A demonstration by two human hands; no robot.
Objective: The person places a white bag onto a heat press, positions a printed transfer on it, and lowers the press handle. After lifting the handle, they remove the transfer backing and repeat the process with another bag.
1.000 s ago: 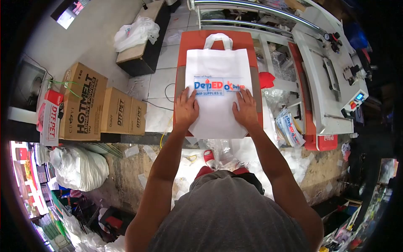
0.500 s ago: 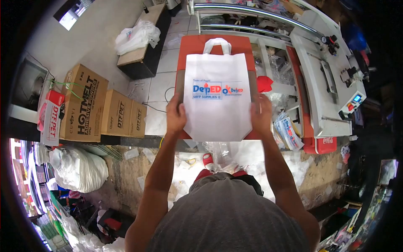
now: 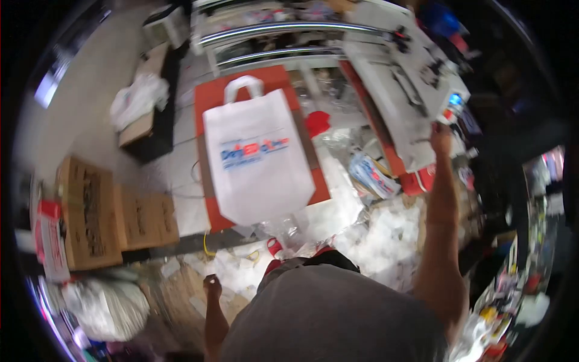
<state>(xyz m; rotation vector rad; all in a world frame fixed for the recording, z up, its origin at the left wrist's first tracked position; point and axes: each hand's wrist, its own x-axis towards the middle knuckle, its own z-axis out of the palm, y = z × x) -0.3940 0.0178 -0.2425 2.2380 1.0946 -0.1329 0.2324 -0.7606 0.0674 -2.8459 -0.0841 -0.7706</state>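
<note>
The right hand [image 3: 441,137] was raised at the end of an outstretched arm and was seen at the lower edge of the control panel [image 3: 452,106] of the white heat press machine [image 3: 392,78]. Because of motion blur, it could not be told how far its fingers were spread or whether anything was pressed or held. The left hand [image 3: 211,285] was hung low beside the body, well apart from the work surface. Its fingers appeared curled in, and nothing was seen in its grasp.

The white tote bag [image 3: 259,175] was laid flat on the orange platen [image 3: 208,102], touched by neither hand. Its handle [image 3: 243,86] was turned away from the person, its blue and red printed logo [image 3: 253,149] faced up, and its bottom edge overhung the near edge of the platen.

A red cloth [image 3: 318,122] was seen just beside the platen on the right, and a stack of printed sheets [image 3: 374,175] lay nearer the machine. Cardboard boxes [image 3: 90,211] were stacked on the floor at the left.
</note>
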